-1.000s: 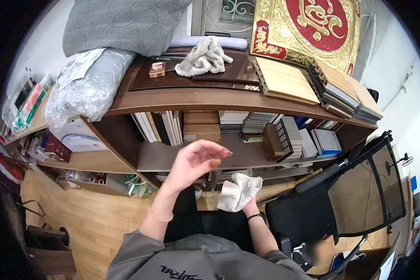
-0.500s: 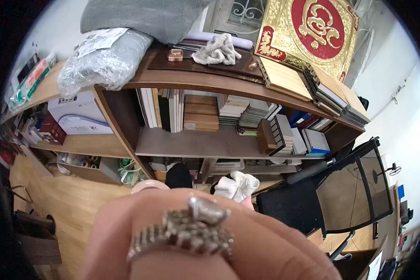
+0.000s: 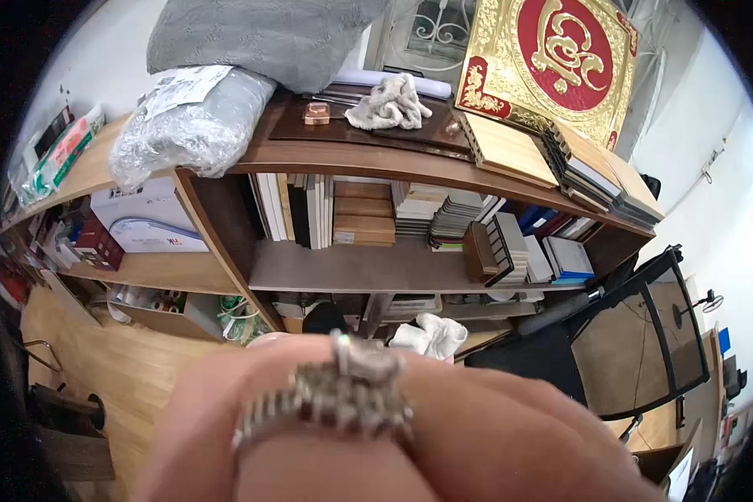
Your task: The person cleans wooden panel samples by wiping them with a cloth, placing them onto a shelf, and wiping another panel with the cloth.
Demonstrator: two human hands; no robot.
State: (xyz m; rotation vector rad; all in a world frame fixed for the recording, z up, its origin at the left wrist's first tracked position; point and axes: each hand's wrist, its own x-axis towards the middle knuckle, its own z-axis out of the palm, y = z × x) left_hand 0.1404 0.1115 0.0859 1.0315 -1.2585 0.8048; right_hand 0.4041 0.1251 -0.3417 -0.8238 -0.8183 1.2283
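Observation:
Bare skin of a hand (image 3: 510,418) fills the lower middle of the view, very close to the camera and blurred. A silver linked band (image 3: 335,406) with a bright raised piece on top goes round part of it. I cannot tell whether this is my left hand, my right hand or both together. The fingertips and anything they hold are hidden. Just past its upper edge shows a crumpled white cloth (image 3: 431,335); whether a hand touches it cannot be seen. A dark rounded shape (image 3: 325,319) appears beside the cloth, in front of the shelf.
A brown shelf unit (image 3: 351,272) holds stacked sample boards (image 3: 364,213). On top lie a plastic-wrapped parcel (image 3: 197,125), a grey cushion (image 3: 263,38), a grey rag (image 3: 389,102) and a gold-and-red panel (image 3: 552,63). A black mesh chair (image 3: 636,343) stands at the right.
The view has tilted slightly, so the shelf sits lower in the picture. The close hand has shifted a little and covers more of the space below the white cloth.

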